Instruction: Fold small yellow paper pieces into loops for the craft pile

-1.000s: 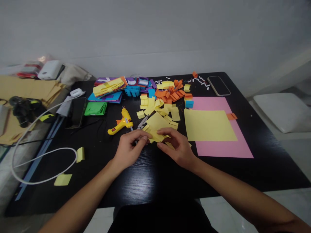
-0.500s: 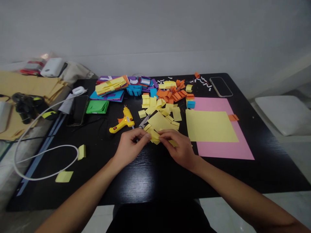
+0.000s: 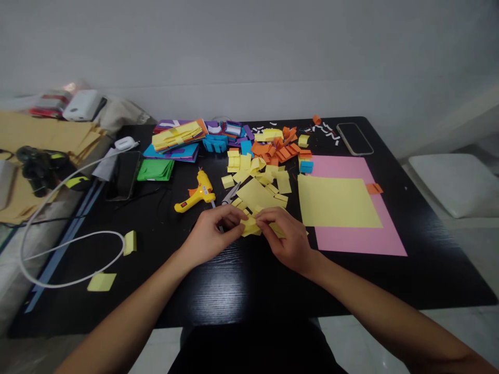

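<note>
No legible txt; label (image 3: 206,190) on glue gun (image 3: 199,193) too sm.

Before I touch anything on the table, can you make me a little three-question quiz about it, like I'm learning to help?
1. True or false: the big yellow sheet lies partly over the pink sheet.
2. Which cutting tool lies beside the yellow glue gun?
3. What do the left hand and the right hand hold between their fingers? A) the white cable, B) a piece of yellow paper, C) a phone.

Key:
1. True; pink shows above, below and to the right of it.
2. The scissors.
3. B.
</note>
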Available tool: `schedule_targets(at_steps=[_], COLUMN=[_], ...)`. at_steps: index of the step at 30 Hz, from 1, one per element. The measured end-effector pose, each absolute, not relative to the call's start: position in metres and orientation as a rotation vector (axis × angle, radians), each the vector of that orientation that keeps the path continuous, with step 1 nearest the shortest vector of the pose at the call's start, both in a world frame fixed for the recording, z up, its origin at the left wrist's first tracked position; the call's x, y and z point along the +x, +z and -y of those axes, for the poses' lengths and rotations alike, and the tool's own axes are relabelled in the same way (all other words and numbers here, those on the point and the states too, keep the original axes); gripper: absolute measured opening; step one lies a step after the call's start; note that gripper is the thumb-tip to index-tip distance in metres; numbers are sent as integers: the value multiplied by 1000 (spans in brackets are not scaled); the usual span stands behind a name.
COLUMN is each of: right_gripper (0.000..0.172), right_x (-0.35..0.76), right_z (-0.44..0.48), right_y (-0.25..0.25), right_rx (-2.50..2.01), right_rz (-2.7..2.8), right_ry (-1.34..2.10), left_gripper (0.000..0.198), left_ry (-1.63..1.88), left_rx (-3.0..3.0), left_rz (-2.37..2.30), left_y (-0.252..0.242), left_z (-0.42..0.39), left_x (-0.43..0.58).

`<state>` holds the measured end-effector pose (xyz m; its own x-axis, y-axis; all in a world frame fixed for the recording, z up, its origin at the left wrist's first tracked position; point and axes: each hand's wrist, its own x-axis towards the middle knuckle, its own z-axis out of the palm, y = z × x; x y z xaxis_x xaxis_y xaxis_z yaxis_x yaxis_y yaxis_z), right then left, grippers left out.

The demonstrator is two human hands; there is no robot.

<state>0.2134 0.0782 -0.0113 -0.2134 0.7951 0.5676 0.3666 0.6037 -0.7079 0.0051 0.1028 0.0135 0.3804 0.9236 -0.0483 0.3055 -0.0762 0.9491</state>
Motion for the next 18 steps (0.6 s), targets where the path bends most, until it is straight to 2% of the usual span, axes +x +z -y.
schedule_targets(at_steps=[18], right_gripper=[18], right_x=[214], right_z=[-73], right_y=[-10], right_rx=[-891], right_rz=[1767], right_ry=[531], left_gripper=[13], left_ry=[804], left_rx=[1713], left_rz=[-1142], left_y=[4], left_z=[-101], left_x=[4])
